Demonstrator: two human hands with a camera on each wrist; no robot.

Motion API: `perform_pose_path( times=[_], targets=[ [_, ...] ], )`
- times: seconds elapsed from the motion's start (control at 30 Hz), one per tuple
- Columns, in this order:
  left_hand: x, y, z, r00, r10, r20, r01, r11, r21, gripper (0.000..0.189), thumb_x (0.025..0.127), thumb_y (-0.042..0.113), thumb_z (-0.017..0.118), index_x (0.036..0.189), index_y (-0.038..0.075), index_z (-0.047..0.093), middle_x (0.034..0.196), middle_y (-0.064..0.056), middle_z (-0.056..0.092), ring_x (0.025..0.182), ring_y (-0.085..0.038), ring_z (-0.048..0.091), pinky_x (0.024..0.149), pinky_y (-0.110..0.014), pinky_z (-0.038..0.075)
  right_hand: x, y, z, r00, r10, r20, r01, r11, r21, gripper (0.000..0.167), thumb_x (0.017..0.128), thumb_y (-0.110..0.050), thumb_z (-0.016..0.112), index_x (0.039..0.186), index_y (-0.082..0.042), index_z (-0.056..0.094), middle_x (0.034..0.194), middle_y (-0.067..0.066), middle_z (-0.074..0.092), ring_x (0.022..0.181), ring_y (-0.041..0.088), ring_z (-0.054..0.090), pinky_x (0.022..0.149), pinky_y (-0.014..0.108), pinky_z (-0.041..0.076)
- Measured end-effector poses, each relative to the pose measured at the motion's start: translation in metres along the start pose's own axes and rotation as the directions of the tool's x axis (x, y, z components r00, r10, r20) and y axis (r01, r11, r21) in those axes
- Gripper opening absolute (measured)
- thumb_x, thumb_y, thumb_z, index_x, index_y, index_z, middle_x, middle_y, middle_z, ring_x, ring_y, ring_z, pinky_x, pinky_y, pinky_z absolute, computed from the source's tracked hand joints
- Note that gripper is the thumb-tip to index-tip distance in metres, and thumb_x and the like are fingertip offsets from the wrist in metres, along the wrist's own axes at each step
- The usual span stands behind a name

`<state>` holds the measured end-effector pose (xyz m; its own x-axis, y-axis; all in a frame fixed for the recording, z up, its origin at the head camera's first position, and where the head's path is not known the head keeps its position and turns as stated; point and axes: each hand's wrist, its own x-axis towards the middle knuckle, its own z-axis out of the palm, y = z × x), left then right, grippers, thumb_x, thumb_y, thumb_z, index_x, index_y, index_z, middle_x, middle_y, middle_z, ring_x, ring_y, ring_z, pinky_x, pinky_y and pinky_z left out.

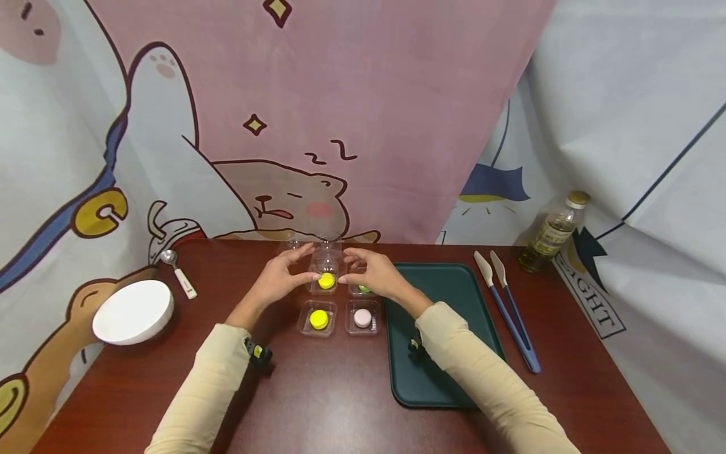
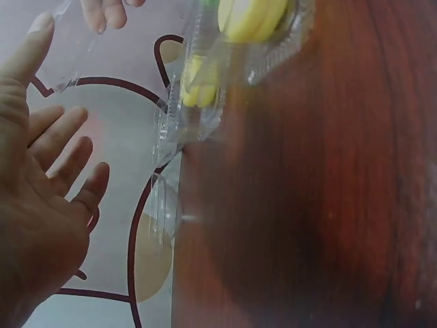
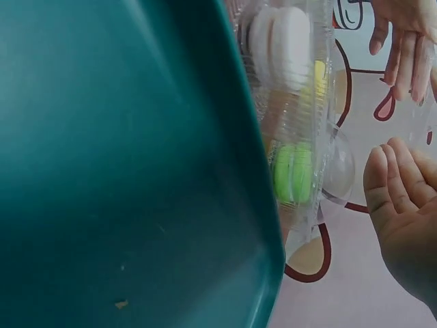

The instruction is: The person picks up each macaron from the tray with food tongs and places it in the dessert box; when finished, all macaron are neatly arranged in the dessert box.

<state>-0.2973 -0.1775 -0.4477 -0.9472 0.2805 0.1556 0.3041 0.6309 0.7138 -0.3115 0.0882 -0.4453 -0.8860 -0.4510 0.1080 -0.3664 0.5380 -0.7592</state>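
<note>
My left hand (image 1: pixel 276 277) and right hand (image 1: pixel 379 274) face each other over the back row of small clear plastic boxes. Between them stands a clear plastic lid (image 2: pixel 74 58); my left thumb tip is right at its edge, the right fingertips close to its other side. Fingers on both hands are spread and only slightly bent. Below lies a yellow macaron (image 1: pixel 326 280) in its box, with a green macaron (image 3: pixel 292 172) beside it, partly hidden by my right hand. In front are another yellow macaron (image 1: pixel 319 320) and a pale pink macaron (image 1: pixel 362 318), each in a box.
A dark green tray (image 1: pixel 420 378) lies to the right under my right forearm. Beyond it are blue-handled tongs (image 1: pixel 513 315) and an oil bottle (image 1: pixel 549 236). At the left are a white bowl (image 1: pixel 133 312) and a scoop (image 1: pixel 180 274). A printed cloth (image 1: pixel 397 126) hangs behind the table.
</note>
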Motion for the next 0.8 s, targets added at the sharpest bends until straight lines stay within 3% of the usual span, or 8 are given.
perform_pose_path(
  times=[0.27,0.43,0.63,0.8],
  targets=[
    [-0.001,-0.006,-0.001,0.999,-0.019,0.039,0.016,0.997,0.078,0.075,0.085,0.042,0.081,0.151,0.024,0.05,0.154,-0.013,0.051,0.145,-0.039,0.043,0.115,-0.062,0.036,0.002,-0.003,0.005,1.0,-0.012,0.007,0.012,0.997,-0.078,0.074,0.084,-0.04,0.083,0.147,-0.012,0.054,0.129,0.004,0.069,0.116,0.024,0.066,0.094,0.043,0.056],
    [0.0,-0.01,-0.003,0.997,-0.04,0.065,0.034,0.995,0.099,0.078,0.084,0.045,0.081,0.151,0.024,0.05,0.157,-0.019,0.045,0.144,-0.043,0.042,0.114,-0.064,0.037,0.005,-0.005,0.01,1.0,-0.017,0.016,0.019,0.985,-0.173,0.075,0.085,-0.04,0.082,0.147,-0.009,0.053,0.13,0.006,0.069,0.12,0.027,0.063,0.1,0.047,0.053],
    [0.004,-0.018,-0.005,0.994,-0.053,0.095,0.039,0.99,0.139,0.081,0.084,0.05,0.079,0.154,0.023,0.047,0.162,-0.019,0.037,0.146,-0.045,0.039,0.115,-0.064,0.036,0.012,-0.009,0.014,0.999,-0.047,-0.005,0.042,0.935,-0.353,0.075,0.085,-0.048,0.079,0.146,-0.012,0.055,0.132,0.002,0.069,0.132,0.027,0.053,0.111,0.05,0.044],
    [0.005,-0.021,-0.006,0.992,-0.062,0.105,0.049,0.991,0.127,0.082,0.084,0.049,0.08,0.154,0.022,0.047,0.163,-0.018,0.035,0.147,-0.045,0.038,0.116,-0.064,0.034,0.016,-0.01,0.016,0.999,-0.045,-0.003,0.04,0.904,-0.425,0.074,0.084,-0.051,0.079,0.145,-0.014,0.057,0.132,0.0,0.07,0.135,0.029,0.05,0.115,0.053,0.038]
  ],
)
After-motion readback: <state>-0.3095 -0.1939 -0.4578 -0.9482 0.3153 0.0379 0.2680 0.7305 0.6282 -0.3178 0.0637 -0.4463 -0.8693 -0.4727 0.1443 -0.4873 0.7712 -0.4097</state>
